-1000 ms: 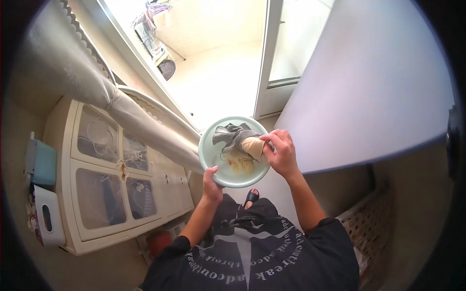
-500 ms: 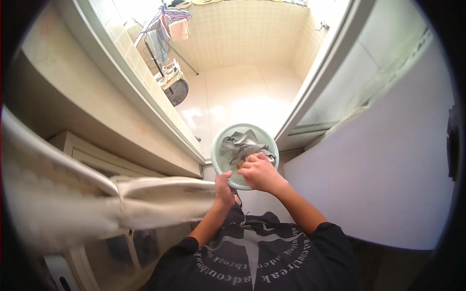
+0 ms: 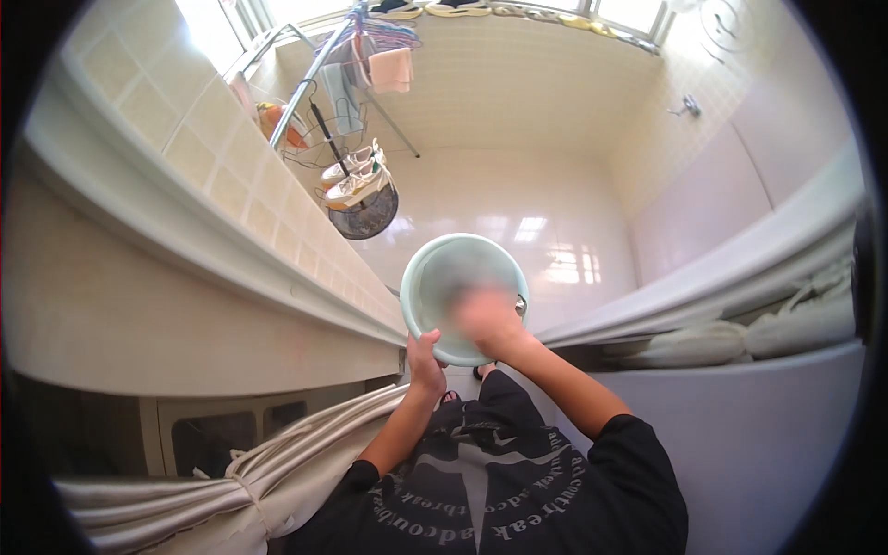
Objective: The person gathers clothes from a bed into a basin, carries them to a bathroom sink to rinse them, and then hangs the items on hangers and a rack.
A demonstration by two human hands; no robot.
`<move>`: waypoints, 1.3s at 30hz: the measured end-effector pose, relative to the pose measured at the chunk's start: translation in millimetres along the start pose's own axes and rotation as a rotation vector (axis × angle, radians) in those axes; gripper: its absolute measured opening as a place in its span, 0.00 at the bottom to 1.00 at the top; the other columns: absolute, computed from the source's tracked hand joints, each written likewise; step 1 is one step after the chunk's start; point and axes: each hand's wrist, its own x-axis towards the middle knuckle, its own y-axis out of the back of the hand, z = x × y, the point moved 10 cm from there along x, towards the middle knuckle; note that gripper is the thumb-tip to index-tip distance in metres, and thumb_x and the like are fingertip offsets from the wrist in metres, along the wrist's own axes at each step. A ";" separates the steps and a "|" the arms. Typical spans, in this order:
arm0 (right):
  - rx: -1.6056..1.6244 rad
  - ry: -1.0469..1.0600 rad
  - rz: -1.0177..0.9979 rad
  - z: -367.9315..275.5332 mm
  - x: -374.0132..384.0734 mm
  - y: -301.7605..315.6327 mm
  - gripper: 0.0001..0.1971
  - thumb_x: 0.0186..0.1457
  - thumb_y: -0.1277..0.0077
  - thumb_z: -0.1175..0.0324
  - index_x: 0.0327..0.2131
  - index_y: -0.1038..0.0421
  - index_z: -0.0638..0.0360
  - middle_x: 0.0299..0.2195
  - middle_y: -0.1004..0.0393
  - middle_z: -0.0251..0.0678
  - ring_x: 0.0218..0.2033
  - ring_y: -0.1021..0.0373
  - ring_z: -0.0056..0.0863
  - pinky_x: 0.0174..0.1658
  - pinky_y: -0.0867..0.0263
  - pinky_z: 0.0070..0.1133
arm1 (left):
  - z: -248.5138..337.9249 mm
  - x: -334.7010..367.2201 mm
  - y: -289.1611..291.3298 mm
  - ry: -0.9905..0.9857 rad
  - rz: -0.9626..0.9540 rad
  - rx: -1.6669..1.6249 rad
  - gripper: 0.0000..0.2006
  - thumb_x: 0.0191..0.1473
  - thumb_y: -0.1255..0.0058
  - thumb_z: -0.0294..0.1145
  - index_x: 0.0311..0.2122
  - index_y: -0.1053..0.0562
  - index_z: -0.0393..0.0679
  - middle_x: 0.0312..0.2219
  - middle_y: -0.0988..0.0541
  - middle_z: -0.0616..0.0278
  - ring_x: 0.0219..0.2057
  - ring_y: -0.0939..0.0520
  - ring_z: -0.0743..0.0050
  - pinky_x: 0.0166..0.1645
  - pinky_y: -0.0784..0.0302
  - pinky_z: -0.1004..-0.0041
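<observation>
Head view: a pale green basin (image 3: pixel 435 277) is held out in front of the person's chest, above a glossy white tiled floor (image 3: pixel 481 199). The left hand (image 3: pixel 424 356) grips the basin's near rim from below, fingers curled around the edge. The right hand (image 3: pixel 488 319) reaches over the near rim into the basin; it is blurred, so whether it is clenched on anything inside cannot be told, and the basin's contents are smeared out as well. Both bare forearms come up from the lower edge, out of the sleeves of a black shirt (image 3: pixel 490 490) with pale lettering. To the left runs a tiled ledge (image 3: pixel 185 157), and below it a gathered cream curtain (image 3: pixel 231 467) bunches at the lower left. A second gathered curtain (image 3: pixel 740 338) lies along the right, under a pale frame. Farther off on the floor, well apart from the basin, stands a metal drying rack (image 3: pixel 319 74) hung with clothes, and beside it a dark round basket (image 3: pixel 365 213) with a pair of white shoes (image 3: pixel 356 176) on top.
</observation>
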 end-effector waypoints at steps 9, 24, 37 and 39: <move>0.668 -0.103 0.283 150.3 107.6 50.6 0.06 0.50 0.45 0.77 0.33 0.23 0.61 0.29 0.20 0.38 0.30 0.24 0.33 0.37 0.29 0.27 | 18.2 113.4 -47.1 0.015 0.077 -0.180 0.24 0.52 0.54 0.41 0.52 0.34 0.41 0.41 0.26 0.61 0.39 0.26 0.71 0.41 0.35 0.72; 1.512 0.047 0.547 297.0 314.5 150.2 0.09 0.63 0.54 0.75 0.43 0.30 0.70 0.38 0.22 0.44 0.42 0.24 0.30 0.44 0.27 0.23 | 80.1 274.8 -92.1 -0.018 0.174 -0.312 0.28 0.51 0.56 0.45 0.56 0.37 0.41 0.47 0.26 0.59 0.49 0.25 0.65 0.51 0.31 0.68; 1.230 -0.138 0.378 407.3 489.3 94.2 0.09 0.64 0.58 0.71 0.38 0.27 0.60 0.20 0.33 0.25 0.22 0.37 0.11 0.26 0.41 0.12 | 184.1 379.2 -80.6 -0.226 0.243 -0.447 0.29 0.53 0.55 0.43 0.58 0.39 0.39 0.50 0.28 0.55 0.52 0.27 0.60 0.56 0.33 0.64; 1.173 -0.159 0.071 406.0 518.8 30.1 0.09 0.62 0.58 0.73 0.36 0.25 0.61 0.20 0.35 0.23 0.22 0.40 0.09 0.26 0.42 0.12 | 190.7 389.4 -75.0 -0.200 0.278 -0.479 0.29 0.53 0.55 0.44 0.57 0.38 0.39 0.49 0.27 0.56 0.51 0.26 0.60 0.55 0.31 0.64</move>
